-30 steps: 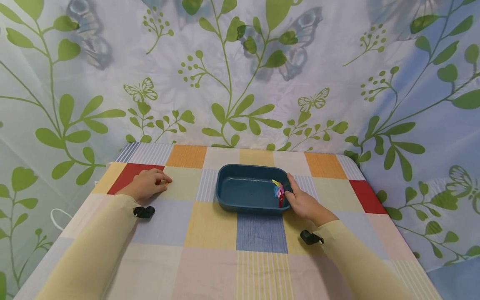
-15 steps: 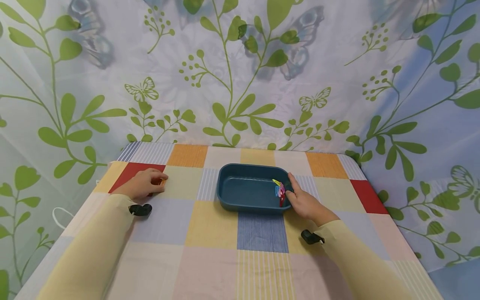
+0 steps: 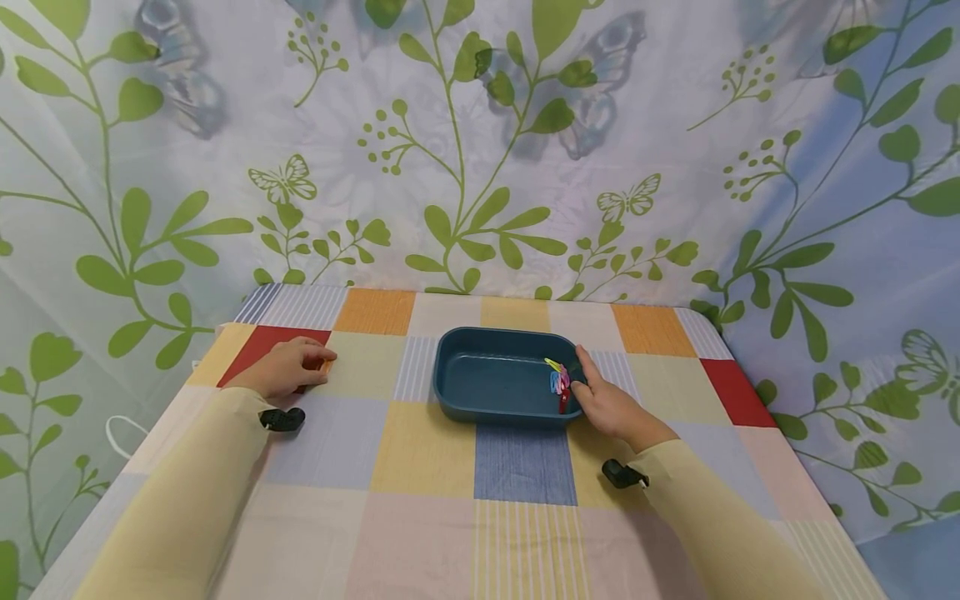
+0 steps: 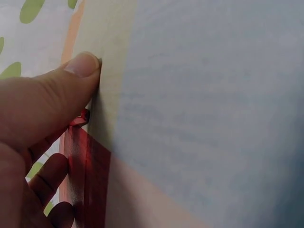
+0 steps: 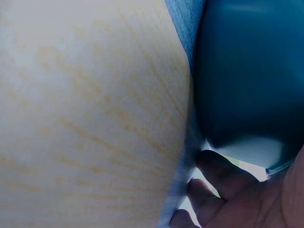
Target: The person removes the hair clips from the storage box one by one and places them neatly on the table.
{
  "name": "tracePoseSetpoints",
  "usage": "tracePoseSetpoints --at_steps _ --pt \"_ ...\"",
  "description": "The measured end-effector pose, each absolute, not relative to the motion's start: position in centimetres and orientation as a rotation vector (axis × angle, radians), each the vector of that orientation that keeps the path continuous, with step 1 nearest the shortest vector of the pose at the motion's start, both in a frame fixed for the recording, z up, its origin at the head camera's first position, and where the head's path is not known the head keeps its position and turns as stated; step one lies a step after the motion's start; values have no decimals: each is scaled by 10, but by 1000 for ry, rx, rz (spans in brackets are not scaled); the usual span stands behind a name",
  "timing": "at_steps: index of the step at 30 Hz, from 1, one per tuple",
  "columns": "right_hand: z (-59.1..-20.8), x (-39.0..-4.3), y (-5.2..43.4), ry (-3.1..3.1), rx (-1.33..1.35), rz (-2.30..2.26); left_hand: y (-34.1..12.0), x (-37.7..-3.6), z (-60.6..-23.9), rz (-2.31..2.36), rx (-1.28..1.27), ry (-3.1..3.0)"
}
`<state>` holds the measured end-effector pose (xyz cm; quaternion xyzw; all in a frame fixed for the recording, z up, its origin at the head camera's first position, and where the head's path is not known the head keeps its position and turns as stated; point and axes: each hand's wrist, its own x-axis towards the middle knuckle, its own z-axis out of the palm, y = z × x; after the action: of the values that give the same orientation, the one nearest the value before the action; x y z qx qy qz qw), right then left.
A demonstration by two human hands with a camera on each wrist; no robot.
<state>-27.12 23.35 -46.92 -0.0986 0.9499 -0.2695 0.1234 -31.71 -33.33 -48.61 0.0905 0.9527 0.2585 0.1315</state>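
At the table's left, my left hand (image 3: 281,369) rests low on a red patch of the cloth, thumb and fingers drawn together. The left wrist view shows a small glossy red piece (image 4: 81,118) between thumb and fingers; most of it is hidden, and I cannot tell its kind. A dark teal rectangular tray (image 3: 487,415) stands mid-table. My right hand (image 3: 611,408) holds its right end, thumb over the rim, with other fingers outside beneath in the right wrist view. Several small colourful hair clips (image 3: 558,379), yellow, pink, blue and red, lie inside the tray's right end.
A patchwork tablecloth (image 3: 420,542) covers the table. Leaf-and-butterfly curtains (image 3: 480,167) hang close behind it and on both sides. A white cable (image 3: 123,437) loops by the left edge.
My left hand has shifted slightly to the left since a second ago, then stays put. The right hand and the tray have not moved.
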Motion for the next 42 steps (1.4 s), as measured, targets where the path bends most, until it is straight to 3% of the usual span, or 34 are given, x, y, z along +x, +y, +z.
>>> tracePoseSetpoints --at_steps 16,26,42 --pt "-468 -271 234 2772 -278 -773 -321 -309 -461 954 295 2751" --pt "-470 -271 234 2777 -282 -771 -235 -317 -429 1340 560 2615" --pt "-470 -270 237 2778 -285 -788 -110 -331 -413 1276 855 2463"
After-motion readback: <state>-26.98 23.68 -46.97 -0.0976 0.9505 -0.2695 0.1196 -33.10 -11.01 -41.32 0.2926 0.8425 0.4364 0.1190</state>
